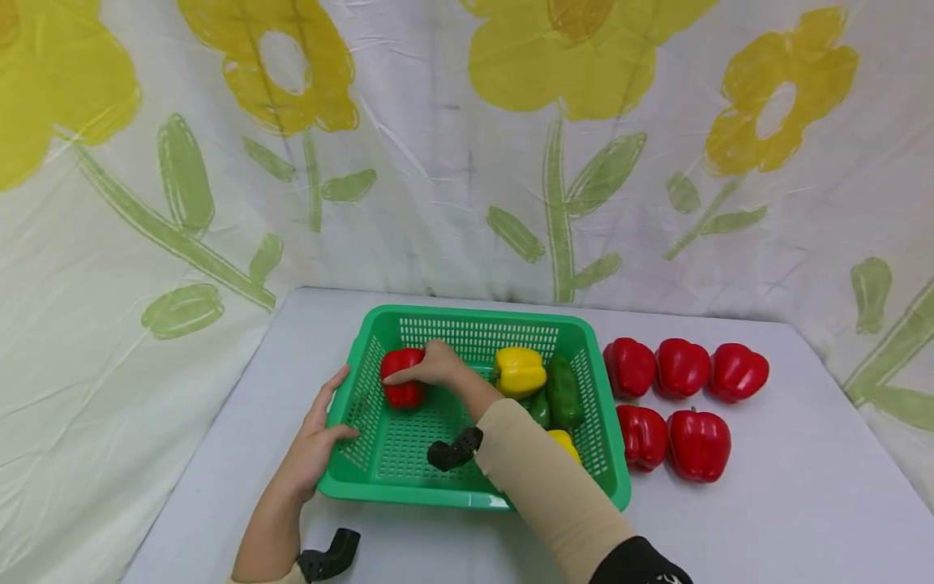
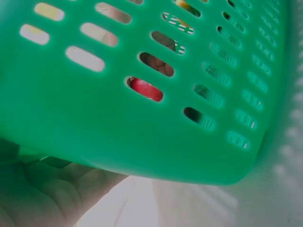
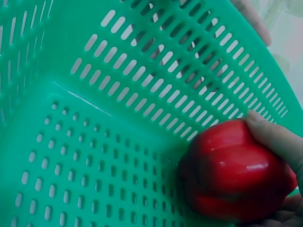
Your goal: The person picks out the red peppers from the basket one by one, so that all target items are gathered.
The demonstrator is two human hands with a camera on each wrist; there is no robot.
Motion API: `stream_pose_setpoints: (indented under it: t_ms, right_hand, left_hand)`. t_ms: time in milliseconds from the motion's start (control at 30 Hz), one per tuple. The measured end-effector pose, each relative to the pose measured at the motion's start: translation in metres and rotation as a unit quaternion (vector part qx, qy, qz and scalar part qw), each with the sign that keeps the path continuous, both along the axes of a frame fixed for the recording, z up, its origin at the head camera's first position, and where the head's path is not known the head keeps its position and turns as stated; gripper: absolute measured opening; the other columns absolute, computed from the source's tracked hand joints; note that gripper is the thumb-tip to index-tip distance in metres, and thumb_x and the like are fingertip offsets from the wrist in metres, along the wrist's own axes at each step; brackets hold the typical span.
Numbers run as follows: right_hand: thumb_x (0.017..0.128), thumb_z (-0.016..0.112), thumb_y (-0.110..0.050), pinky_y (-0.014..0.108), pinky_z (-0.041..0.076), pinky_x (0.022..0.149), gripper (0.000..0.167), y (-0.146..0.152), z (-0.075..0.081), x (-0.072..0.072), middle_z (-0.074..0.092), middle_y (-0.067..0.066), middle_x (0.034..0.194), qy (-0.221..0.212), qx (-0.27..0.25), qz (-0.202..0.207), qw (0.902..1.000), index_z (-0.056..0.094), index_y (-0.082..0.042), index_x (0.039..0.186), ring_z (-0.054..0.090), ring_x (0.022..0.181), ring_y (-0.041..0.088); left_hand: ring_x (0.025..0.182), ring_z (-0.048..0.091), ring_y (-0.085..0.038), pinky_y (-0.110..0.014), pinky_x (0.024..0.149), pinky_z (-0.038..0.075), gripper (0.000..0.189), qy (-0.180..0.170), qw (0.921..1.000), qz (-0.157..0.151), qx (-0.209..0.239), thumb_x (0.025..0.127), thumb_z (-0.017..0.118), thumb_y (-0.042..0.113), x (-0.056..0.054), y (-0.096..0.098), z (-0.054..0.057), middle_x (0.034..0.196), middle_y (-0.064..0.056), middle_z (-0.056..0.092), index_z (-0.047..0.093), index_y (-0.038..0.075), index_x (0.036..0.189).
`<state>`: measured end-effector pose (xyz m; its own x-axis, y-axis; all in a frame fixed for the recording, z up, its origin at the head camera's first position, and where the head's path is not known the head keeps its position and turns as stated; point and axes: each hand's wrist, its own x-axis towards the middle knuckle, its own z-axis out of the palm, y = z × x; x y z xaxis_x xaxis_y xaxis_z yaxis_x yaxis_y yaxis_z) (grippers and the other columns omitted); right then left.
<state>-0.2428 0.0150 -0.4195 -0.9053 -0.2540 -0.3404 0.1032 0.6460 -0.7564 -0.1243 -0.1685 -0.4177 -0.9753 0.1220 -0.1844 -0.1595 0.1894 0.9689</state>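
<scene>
A green plastic basket (image 1: 409,491) with slotted walls stands on the table. My left hand (image 1: 315,446) grips its left side, thumb over the rim and fingers along the outside wall; those fingers show through the slots in the right wrist view. Inside, near the left wall, my right hand (image 1: 441,363) holds a red bell pepper (image 3: 232,170), thumb on one side and fingers partly hidden beneath it. On the basket's right side lie a yellow bell pepper (image 1: 520,373), two green peppers (image 1: 563,393) and another yellow pepper (image 1: 565,444), partly covered by the right sleeve.
To the right of the basket, several red bell peppers (image 1: 699,446) lie in two rows on the white table (image 1: 788,503). Behind the table hangs a white cloth (image 1: 430,203) painted with yellow flowers.
</scene>
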Motion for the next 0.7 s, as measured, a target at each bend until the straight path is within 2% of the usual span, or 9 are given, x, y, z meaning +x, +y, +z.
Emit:
stream_pose_setpoints:
  t_ms: [233, 467, 500, 700]
  right_hand:
    - [0.067, 0.078, -0.043, 0.029, 0.046, 0.067, 0.065, 0.0, 0.002, -0.001, 0.057, 0.01, 0.103, -0.016, 0.0, -0.009, 0.9998, 0.051, -0.001, 0.109, 0.051, 0.086, 0.02]
    - [0.067, 0.079, -0.04, 0.034, 0.049, 0.074, 0.067, 0.006, 0.008, -0.003, 0.055, 0.011, 0.108, -0.044, -0.019, -0.019, 0.9986, 0.049, -0.001, 0.112, 0.05, 0.092, 0.023]
    - [0.067, 0.08, -0.04, 0.034, 0.05, 0.075, 0.067, 0.006, 0.009, -0.003, 0.055, 0.011, 0.108, -0.046, -0.02, -0.02, 0.9985, 0.049, -0.001, 0.112, 0.05, 0.092, 0.023]
    - [0.068, 0.08, -0.037, 0.034, 0.05, 0.075, 0.062, 0.009, 0.012, -0.003, 0.057, 0.01, 0.106, -0.048, -0.035, -0.009, 0.9982, 0.052, 0.0, 0.11, 0.051, 0.091, 0.022]
  left_hand:
    - [0.13, 0.03, -0.033, -0.031, 0.087, 0.04, 0.083, 0.0, 1.0, 0.0, -0.002, 0.082, 0.042, -0.006, -0.001, 0.0, -0.002, 0.156, -0.009, 0.008, 0.011, 0.029, 0.15]
    - [0.13, 0.031, -0.033, -0.032, 0.087, 0.041, 0.083, -0.004, 1.0, 0.004, -0.006, 0.082, 0.043, -0.005, -0.002, 0.002, -0.002, 0.156, -0.009, 0.009, 0.012, 0.03, 0.149]
    - [0.13, 0.031, -0.033, -0.032, 0.087, 0.041, 0.083, -0.002, 1.0, 0.003, -0.005, 0.081, 0.044, -0.005, -0.003, 0.0, -0.007, 0.156, -0.008, 0.009, 0.013, 0.033, 0.149]
    - [0.133, 0.029, -0.032, -0.032, 0.089, 0.039, 0.084, 0.004, 1.0, 0.001, -0.009, 0.082, 0.045, -0.005, -0.001, -0.002, -0.007, 0.156, -0.008, 0.008, 0.012, 0.034, 0.149]
